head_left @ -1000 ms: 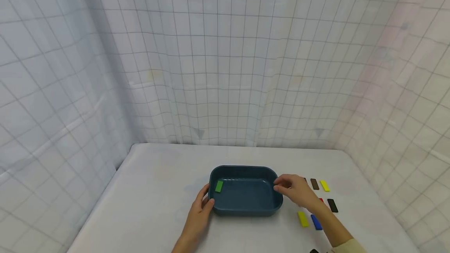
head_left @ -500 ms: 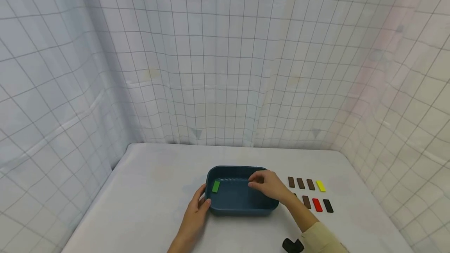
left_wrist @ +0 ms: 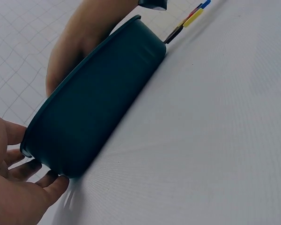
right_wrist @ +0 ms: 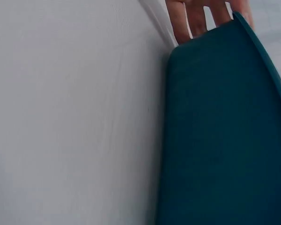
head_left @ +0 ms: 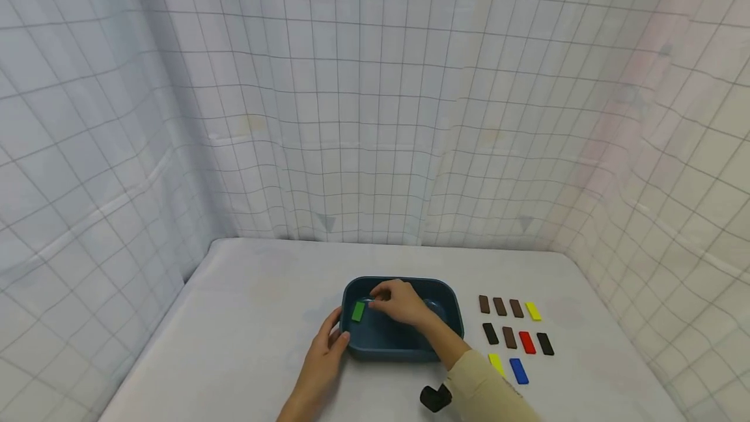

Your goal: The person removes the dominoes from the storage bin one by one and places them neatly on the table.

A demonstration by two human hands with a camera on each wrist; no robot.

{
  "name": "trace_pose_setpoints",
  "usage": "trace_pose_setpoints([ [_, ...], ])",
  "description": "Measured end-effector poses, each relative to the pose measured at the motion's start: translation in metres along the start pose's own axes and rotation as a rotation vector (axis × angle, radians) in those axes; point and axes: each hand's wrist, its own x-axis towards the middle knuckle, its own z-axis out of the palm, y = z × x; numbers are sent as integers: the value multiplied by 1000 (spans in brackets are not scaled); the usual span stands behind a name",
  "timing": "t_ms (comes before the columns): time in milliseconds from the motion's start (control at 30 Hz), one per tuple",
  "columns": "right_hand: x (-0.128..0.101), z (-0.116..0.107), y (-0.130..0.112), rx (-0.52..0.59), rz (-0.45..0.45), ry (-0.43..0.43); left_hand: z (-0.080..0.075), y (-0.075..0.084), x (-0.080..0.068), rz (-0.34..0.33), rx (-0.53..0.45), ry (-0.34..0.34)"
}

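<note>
Head view, left hand (head_left: 327,351) grip relaxed against tray (head_left: 404,344) end, right hand (head_left: 398,303) grip over green tile (head_left: 358,311), closure unclear

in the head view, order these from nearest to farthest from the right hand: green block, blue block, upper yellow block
1. green block, in the tray, just left of the right hand
2. blue block, on the table, near right
3. upper yellow block, far right of the top row

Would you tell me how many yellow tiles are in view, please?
2: one yellow tile ends the far row; another lies nearest the sleeve, beside the blue tile. The arm may hide others.
</note>
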Motion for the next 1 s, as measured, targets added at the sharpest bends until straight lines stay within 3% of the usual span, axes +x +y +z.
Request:
trace_pose_setpoints([
  [300,17,32,-2,-195,-30,38,-1,0,3,2,-22,-27],
  [500,17,34,1,-208,-56,48,-3,-2,3,8,-16,-21],
  [800,19,32,5,-34,-39,3,-3,-1,0,10,-23,-18],
  [1000,20,28,4,203,33,-37,-5,-2,-1,52,-28,-37],
])
